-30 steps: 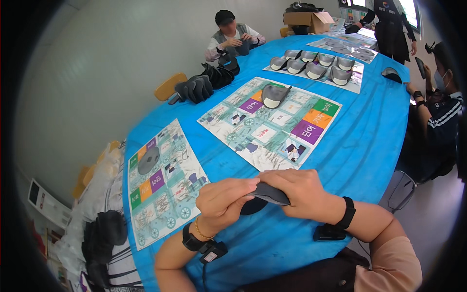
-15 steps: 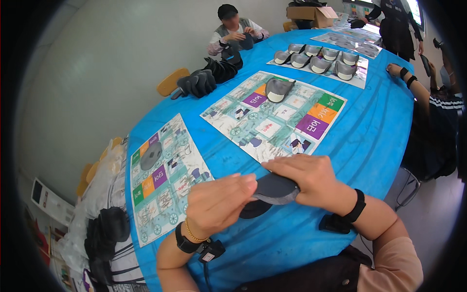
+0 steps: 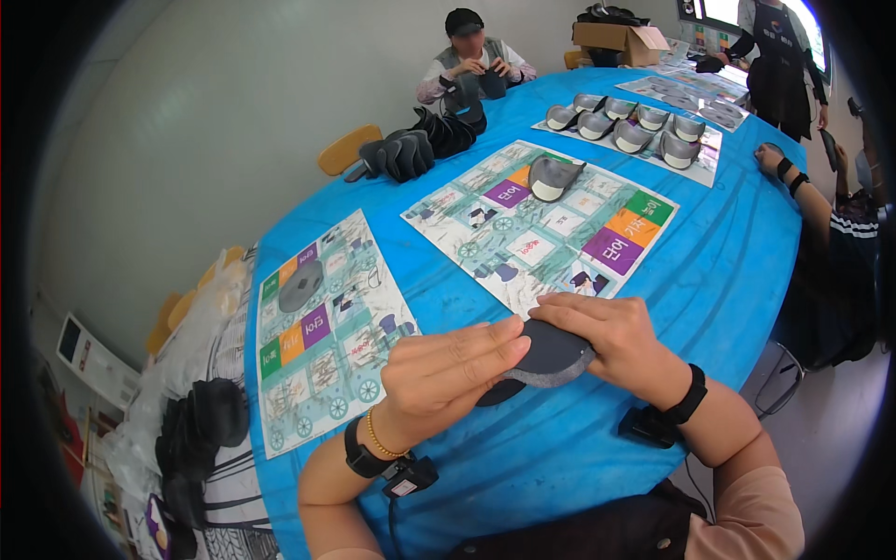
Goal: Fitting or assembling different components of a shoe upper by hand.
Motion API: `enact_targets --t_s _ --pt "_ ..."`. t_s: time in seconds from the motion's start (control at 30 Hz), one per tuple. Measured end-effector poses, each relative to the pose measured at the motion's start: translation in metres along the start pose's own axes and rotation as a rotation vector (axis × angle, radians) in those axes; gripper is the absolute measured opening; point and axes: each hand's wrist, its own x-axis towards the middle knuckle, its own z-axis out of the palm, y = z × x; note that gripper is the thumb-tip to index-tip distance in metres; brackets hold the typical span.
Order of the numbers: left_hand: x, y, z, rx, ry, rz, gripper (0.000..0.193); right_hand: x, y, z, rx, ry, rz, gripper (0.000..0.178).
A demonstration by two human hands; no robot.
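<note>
Close in front of me, I hold a dark grey cap visor (image 3: 551, 357) between both hands, just above the blue table cover. It has a curved outline and a lighter grey edge. My left hand (image 3: 453, 369) presses along its left side, fingers straight and together. At its right side, my right hand (image 3: 621, 347) grips the edge, fingers over the top. A darker curved piece (image 3: 501, 392) shows below the visor, partly hidden by my left hand. I cannot tell whether the two are joined.
A printed board (image 3: 509, 247) ahead carries one grey visor (image 3: 555, 177); another board (image 3: 322, 373) at left carries a flat grey piece (image 3: 301, 287). Beyond lie several visors on a sheet (image 3: 707, 168) and a black stack (image 3: 397, 157). Co-workers (image 3: 471, 70) sit and stand around the blue table (image 3: 597, 448).
The view has shifted slightly. My left fingers have moved across the visor's edge toward my right hand, and the visor now shows more of its dark face.
</note>
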Motion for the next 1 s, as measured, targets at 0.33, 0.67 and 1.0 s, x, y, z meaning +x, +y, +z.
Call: enact_targets --t_s 0.33,0.67,1.0 --pt "0.001 0.004 -0.006 0.090 -0.060 0.151 0.025 0.002 -0.004 0.004 -0.018 0.004 -0.069 0.048" --pt "-0.008 -0.004 -0.001 -0.061 0.092 -0.058 0.033 0.002 0.002 0.002 -0.027 0.083 0.041 0.046" --pt "-0.006 -0.004 0.001 -0.120 0.075 -0.070 0.035 0.002 0.005 0.003 -0.012 0.102 0.042 0.041"
